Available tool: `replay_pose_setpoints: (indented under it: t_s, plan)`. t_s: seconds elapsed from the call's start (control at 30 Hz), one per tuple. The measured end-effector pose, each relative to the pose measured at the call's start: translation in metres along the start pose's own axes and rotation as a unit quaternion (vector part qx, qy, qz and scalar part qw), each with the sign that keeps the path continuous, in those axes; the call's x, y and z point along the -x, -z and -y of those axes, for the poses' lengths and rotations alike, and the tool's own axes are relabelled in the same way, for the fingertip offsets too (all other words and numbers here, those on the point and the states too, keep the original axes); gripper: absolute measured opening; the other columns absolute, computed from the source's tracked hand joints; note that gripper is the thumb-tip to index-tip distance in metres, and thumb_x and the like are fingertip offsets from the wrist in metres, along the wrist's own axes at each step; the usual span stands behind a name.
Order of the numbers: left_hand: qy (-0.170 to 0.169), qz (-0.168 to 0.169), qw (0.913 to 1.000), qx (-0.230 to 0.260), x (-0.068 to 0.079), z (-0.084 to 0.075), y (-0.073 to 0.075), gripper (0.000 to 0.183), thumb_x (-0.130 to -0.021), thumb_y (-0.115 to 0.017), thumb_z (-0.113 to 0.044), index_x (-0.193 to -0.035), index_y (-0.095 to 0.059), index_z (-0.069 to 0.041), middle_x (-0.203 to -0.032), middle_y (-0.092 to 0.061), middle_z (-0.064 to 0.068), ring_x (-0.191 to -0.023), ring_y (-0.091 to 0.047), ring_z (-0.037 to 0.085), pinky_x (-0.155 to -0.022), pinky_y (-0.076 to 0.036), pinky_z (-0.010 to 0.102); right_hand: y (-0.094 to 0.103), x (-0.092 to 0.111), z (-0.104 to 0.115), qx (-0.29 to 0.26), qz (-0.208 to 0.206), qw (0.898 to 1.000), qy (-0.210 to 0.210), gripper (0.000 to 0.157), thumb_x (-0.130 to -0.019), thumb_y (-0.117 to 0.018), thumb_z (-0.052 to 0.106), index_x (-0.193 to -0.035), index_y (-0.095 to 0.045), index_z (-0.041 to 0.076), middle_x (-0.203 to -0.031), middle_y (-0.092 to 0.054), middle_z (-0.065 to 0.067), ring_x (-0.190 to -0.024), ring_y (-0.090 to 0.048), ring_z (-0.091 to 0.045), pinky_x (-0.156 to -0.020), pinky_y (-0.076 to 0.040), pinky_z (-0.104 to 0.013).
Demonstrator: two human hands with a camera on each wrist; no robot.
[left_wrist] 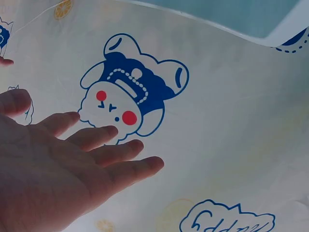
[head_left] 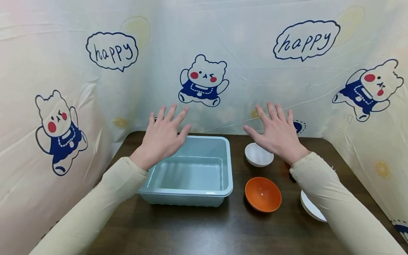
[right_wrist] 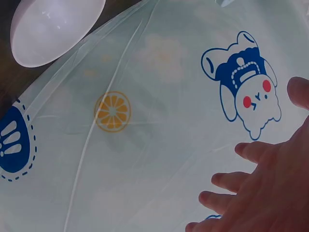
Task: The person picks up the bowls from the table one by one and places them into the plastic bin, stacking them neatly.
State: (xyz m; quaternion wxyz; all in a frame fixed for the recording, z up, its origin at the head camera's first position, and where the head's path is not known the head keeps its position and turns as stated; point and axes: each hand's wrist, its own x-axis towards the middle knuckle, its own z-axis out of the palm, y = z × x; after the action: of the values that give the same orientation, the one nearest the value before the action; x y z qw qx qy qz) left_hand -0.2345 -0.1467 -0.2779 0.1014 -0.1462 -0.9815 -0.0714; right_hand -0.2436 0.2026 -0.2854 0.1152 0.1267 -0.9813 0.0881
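Note:
Both hands are raised with fingers spread, and neither holds anything. In the head view the left hand (head_left: 164, 136) overlaps the back left part of a pale blue plastic basin (head_left: 188, 192). My right hand (head_left: 278, 132) appears just right of a small white bowl (head_left: 259, 156). Nearer the front, an orange bowl (head_left: 263, 194) stands right of the basin. Another white bowl (head_left: 312, 209) is partly hidden under the right sleeve. The left wrist view shows the left hand (left_wrist: 72, 164) with its palm visible; in the right wrist view the right hand (right_wrist: 270, 188) spreads its fingers before the curtain.
A dark wooden table (head_left: 191, 230) carries the basin and bowls. Around its back and sides hangs a pale curtain (head_left: 248, 81) printed with bears and the word "happy". A small dark object (head_left: 292, 177) shows beside the right sleeve, mostly covered.

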Motion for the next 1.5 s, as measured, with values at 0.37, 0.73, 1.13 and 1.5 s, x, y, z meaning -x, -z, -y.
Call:
replay_pose_setpoints:
  t_s: [0.37, 0.73, 1.13, 1.5]
  plan:
    - [-0.005, -0.001, 1.0000, 0.001, 0.011, 0.000, -0.003, 0.066, -0.110, -0.039, -0.052, -0.169, -0.027, -0.026, -0.174, -0.017, 0.017, -0.156, -0.010, 0.050, -0.119, -0.006, 0.071, 0.000, 0.006, 0.010, 0.001, -0.007, 1.000, 0.009, 0.096, -0.098, -0.038, 0.078, -0.169, -0.024, 0.016, -0.173, -0.011, -0.025, -0.157, -0.005, -0.049, -0.117, 0.006, -0.072]
    - [-0.010, -0.008, 0.9999, 0.005, 0.018, 0.000, -0.004, 0.066, -0.110, -0.041, -0.052, -0.168, -0.029, -0.024, -0.173, -0.018, 0.017, -0.156, -0.012, 0.050, -0.119, -0.008, 0.072, -0.002, 0.014, 0.018, -0.008, -0.028, 0.999, 0.020, 0.094, -0.098, -0.039, 0.078, -0.169, -0.027, 0.017, -0.173, -0.013, -0.021, -0.158, -0.005, -0.046, -0.119, 0.005, -0.070]
    - [-0.015, -0.009, 0.9996, 0.021, 0.032, -0.008, -0.005, 0.066, -0.110, -0.040, -0.053, -0.168, -0.030, -0.025, -0.174, -0.018, 0.014, -0.157, -0.010, 0.047, -0.120, -0.006, 0.070, -0.004, 0.027, 0.024, -0.014, -0.024, 0.999, 0.019, 0.094, -0.098, -0.039, 0.079, -0.169, -0.025, 0.020, -0.175, -0.007, -0.017, -0.159, -0.003, -0.043, -0.119, 0.006, -0.069]
    - [-0.043, -0.027, 0.9980, 0.038, 0.043, -0.015, -0.006, 0.063, -0.111, -0.043, -0.046, -0.167, -0.033, -0.021, -0.173, -0.022, 0.015, -0.157, -0.014, 0.046, -0.121, -0.012, 0.067, -0.006, 0.042, 0.025, -0.026, -0.032, 0.999, 0.033, 0.093, -0.098, -0.041, 0.078, -0.169, -0.027, 0.018, -0.175, -0.008, -0.016, -0.159, -0.006, -0.043, -0.118, 0.003, -0.072]
